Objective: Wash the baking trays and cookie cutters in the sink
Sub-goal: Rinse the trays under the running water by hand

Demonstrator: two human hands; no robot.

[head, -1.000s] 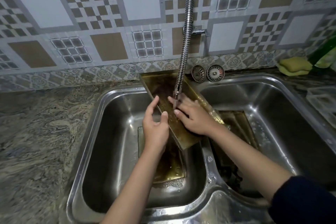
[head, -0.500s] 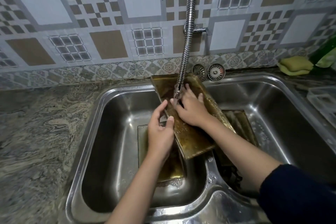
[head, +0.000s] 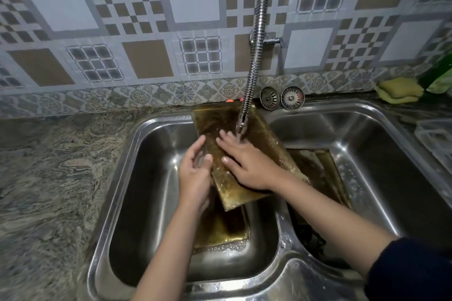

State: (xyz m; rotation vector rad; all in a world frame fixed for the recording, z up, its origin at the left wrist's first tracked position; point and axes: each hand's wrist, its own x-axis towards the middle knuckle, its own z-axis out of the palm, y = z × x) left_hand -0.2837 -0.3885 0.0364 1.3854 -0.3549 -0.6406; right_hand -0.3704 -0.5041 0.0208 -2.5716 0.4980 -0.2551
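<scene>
My left hand [head: 195, 176] grips the tray [head: 259, 129] edge; my right hand [head: 249, 164] lies flat, fingers spread; tray's long axis runs upper-left to lower-right.

The tilted baking tray [head: 259, 129] spans the divider under the faucet hose [head: 256, 39], blocking the middle. A second tray [head: 220, 230] covers the left basin floor, a third [head: 318, 166] the right basin. The granite surface [head: 49, 166] at left lies open.

Dim, soft glare on sink [head: 330, 115], wide-angle edge warp.
</scene>
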